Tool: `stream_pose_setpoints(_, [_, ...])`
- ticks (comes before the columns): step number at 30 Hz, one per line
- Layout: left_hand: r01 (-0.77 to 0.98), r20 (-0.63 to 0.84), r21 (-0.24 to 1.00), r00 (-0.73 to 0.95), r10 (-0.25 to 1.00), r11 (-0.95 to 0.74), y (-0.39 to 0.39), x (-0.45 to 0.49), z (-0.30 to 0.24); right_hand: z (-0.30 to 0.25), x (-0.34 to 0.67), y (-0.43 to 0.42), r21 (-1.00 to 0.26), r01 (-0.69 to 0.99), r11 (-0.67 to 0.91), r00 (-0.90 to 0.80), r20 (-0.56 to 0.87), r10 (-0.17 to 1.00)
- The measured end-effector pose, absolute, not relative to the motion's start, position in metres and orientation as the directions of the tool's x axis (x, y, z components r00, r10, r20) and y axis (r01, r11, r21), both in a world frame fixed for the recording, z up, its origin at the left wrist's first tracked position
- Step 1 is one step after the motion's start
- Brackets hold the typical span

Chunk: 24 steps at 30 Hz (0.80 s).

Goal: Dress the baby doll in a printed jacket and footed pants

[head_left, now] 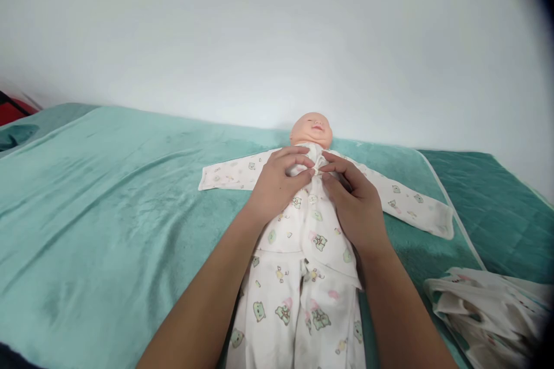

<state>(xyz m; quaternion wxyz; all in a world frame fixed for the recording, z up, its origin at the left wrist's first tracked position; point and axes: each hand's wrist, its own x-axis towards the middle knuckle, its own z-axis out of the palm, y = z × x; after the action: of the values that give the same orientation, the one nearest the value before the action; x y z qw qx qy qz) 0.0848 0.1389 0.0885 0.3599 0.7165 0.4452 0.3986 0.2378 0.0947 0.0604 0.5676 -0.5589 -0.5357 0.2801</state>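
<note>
A baby doll (311,129) lies on its back on a teal towel (108,207), head toward the wall. It wears a white printed top (318,230) with long sleeves spread out sideways, and matching trousers (298,311). My left hand (279,184) and my right hand (352,199) rest on the doll's chest. Both pinch the front edges of the top just below the neck, fingertips meeting at the middle. The doll's own hands are hidden inside the sleeves.
A crumpled white printed cloth (489,311) lies at the right near edge. A darker green quilted cover (497,207) shows under the towel at right. A white wall (277,40) stands just behind the doll. Something red (12,109) sits at far left.
</note>
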Motion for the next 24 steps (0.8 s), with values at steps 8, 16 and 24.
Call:
stream_pose_setpoints(8, [0.360, 0.321, 0.830, 0.319, 0.892, -0.427, 0.137, 0.086, 0.090, 0.060, 0.240, 0.094, -0.906, 0.322, 0.275, 0.174, 0.342, 0.923])
stream_pose_setpoints(16, [0.452, 0.458, 0.703, 0.302, 0.836, -0.549, 0.137, 0.093, 0.085, 0.061, 0.243, 0.096, -0.779, 0.506, 0.372, 0.087, 0.475, 0.876])
stream_pose_setpoints(24, [0.580, 0.590, 0.477, 0.345, 0.730, -0.660, 0.133, 0.098, 0.084, 0.059, 0.241, 0.099, -0.810, 0.466, 0.357, 0.150, 0.470, 0.870])
